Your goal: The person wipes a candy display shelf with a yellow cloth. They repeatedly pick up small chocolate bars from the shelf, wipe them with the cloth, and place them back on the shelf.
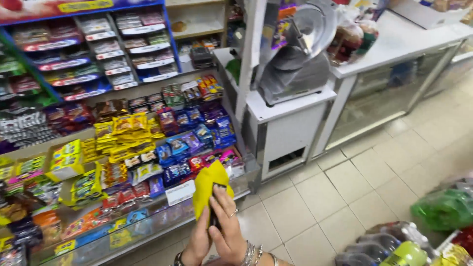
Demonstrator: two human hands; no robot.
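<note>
You pinch a yellow cloth (209, 189) around a dark object (217, 207), perhaps a phone, with both your left hand (197, 244) and right hand (227, 226) closed on it, wiping seemingly underway near the snack shelves (123, 148) at left.

Both hands are raised close together at the bottom of the view, low and a little left of centre, wrists coming up from the lower edge. The right hand (227, 231) is in front, its back turned to the camera, fingers stretched upward and slightly spread, curled at the tips in a grip. A ring sits on one finger, and several thin bangles circle the right wrist. The left hand (197, 241) is tucked just behind and beside it, touching it, thumb edge showing, fingers mostly hidden. A dark band shows at the left wrist. Both forearms are cut off by the frame.
</note>
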